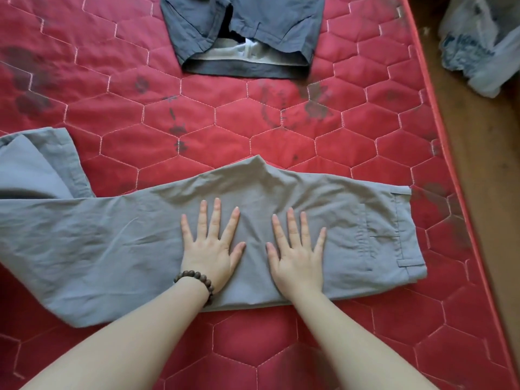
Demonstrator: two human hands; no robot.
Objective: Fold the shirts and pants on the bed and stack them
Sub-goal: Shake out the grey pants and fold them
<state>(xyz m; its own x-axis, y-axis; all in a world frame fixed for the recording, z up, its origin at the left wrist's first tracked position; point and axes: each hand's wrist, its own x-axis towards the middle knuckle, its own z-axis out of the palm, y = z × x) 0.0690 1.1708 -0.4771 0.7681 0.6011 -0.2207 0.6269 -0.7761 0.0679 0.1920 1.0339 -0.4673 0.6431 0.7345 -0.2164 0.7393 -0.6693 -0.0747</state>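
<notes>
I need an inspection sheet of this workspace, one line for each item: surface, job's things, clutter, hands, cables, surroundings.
Surface: red quilted mattress, hexagon stitching, dark stains.
Job's things: grey trousers lie flat and sideways, waistband to the right, one leg end turned up at far left; dark blue-grey shorts lie apart at the far edge.
Clutter: nothing seen on the mattress.
Hands: left hand, with a beaded bracelet on its wrist, and right hand both press flat on the trousers, fingers spread.
Cables: nothing seen.
Surroundings: plastic bag on brown floor, right of the mattress.
</notes>
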